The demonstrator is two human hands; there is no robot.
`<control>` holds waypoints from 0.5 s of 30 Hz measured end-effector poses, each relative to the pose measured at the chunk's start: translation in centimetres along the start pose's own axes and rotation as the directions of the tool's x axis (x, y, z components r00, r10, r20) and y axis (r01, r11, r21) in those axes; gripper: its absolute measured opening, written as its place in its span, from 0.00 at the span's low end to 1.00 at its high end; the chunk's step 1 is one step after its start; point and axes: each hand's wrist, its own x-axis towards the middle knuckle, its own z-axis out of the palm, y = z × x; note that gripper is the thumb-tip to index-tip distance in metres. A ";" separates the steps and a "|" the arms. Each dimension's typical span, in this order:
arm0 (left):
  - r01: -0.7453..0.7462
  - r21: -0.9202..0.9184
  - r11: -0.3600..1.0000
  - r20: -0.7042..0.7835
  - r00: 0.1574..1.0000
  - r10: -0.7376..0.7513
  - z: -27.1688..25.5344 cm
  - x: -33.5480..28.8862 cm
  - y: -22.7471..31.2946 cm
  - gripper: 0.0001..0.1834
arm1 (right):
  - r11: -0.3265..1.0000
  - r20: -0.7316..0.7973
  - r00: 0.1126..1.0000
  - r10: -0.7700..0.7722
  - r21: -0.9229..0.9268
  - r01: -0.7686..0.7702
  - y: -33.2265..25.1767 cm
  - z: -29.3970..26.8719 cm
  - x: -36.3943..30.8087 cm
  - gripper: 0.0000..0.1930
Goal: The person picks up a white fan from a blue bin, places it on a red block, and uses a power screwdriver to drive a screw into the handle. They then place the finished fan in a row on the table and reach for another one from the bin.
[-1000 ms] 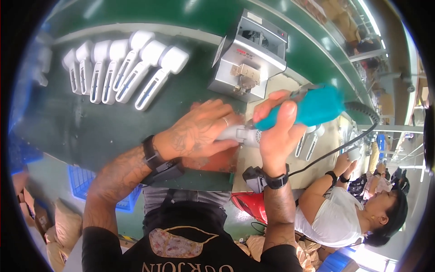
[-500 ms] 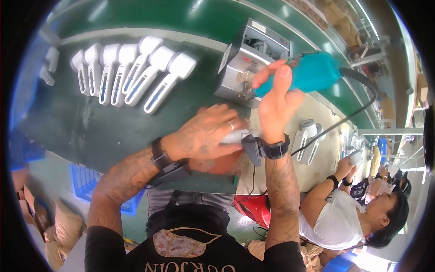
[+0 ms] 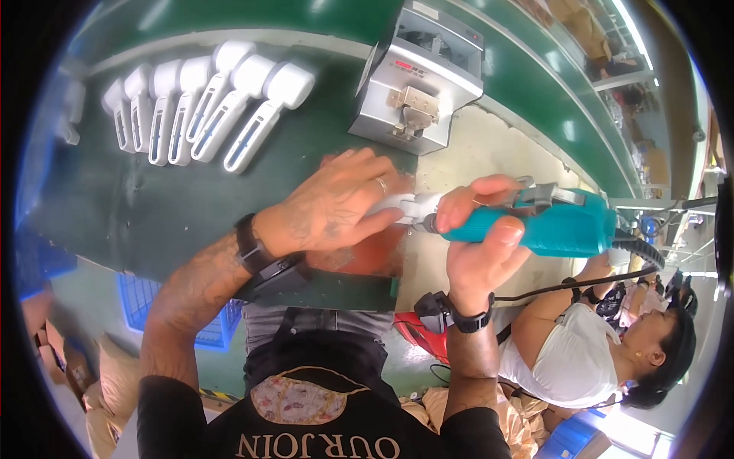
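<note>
My left hand (image 3: pixel 332 203) is closed around a white plastic piece (image 3: pixel 413 206), most of it hidden under the fingers. It looks like one of the white long-handled devices, held just above the bench. In my right hand (image 3: pixel 482 256) lies a teal electric screwdriver (image 3: pixel 562 224), tilted almost flat, a metal lever along its body. Its tip meets the right end of the white piece; whether a screw sits there is too small to tell. A row of several white long-handled devices with round heads (image 3: pixel 252 134) lies at the back left of the bench.
A silver box-shaped machine (image 3: pixel 375 99), looking like a screw feeder, stands behind my hands. The screwdriver's black cord (image 3: pixel 566 289) runs across at right. A co-worker in a white shirt (image 3: pixel 573 356) sits to the right. A blue crate (image 3: pixel 141 306) is below the bench's left side.
My right hand has brought the screwdriver from the silver machine down and toward me, to the white piece. My left hand keeps its hold on the piece. The view has shifted slightly.
</note>
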 end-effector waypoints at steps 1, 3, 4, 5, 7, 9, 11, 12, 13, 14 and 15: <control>-0.002 0.001 1.000 0.002 1.000 0.002 0.2 0.0 -0.1 0.19 | 1.000 -0.003 1.000 -0.001 0.001 0.001 0.1 0.0 0.0 0.36; -0.019 -0.006 1.000 -0.017 1.000 0.019 0.6 -0.1 -0.3 0.19 | 1.000 -0.001 1.000 0.004 0.014 -0.004 0.3 -0.1 0.0 0.36; -0.017 -0.003 1.000 -0.016 1.000 0.017 0.6 -0.1 -0.3 0.19 | 1.000 0.000 1.000 0.005 0.018 -0.005 0.5 -0.2 0.0 0.36; -0.012 0.001 1.000 -0.019 1.000 0.012 0.5 -0.1 -0.2 0.19 | 1.000 0.001 1.000 0.012 0.023 -0.012 0.8 -0.3 -0.1 0.36; -0.006 0.003 1.000 -0.017 1.000 0.006 0.4 -0.1 -0.1 0.19 | 0.999 -0.001 1.000 0.024 0.028 -0.024 1.0 -0.3 0.0 0.36; 0.004 0.027 1.000 0.019 1.000 -0.005 0.2 0.1 0.0 0.18 | 0.998 0.019 1.000 -0.001 0.056 0.000 1.3 -0.1 0.2 0.33; 0.001 0.002 1.000 0.015 1.000 -0.001 0.3 0.2 -0.1 0.18 | 0.997 0.026 1.000 -0.002 0.071 0.000 1.5 0.0 0.1 0.31; -0.005 -0.020 1.000 0.004 1.000 0.005 0.3 0.3 -0.2 0.18 | 0.996 0.036 0.999 -0.010 0.086 0.007 1.6 -0.1 0.1 0.30; -0.005 -0.018 1.000 0.010 1.000 0.006 0.3 0.3 -0.2 0.18 | 0.996 0.030 1.000 -0.009 0.089 0.006 1.7 -0.1 0.1 0.30; -0.019 -0.024 1.000 -0.008 1.000 0.018 0.4 0.3 -0.2 0.18 | 0.994 0.029 0.999 -0.016 0.105 0.013 1.8 -0.1 0.2 0.29; -0.033 -0.028 0.999 -0.026 0.999 0.032 0.4 0.4 -0.2 0.18 | 0.992 0.028 0.999 -0.025 0.121 0.022 1.9 -0.1 0.2 0.28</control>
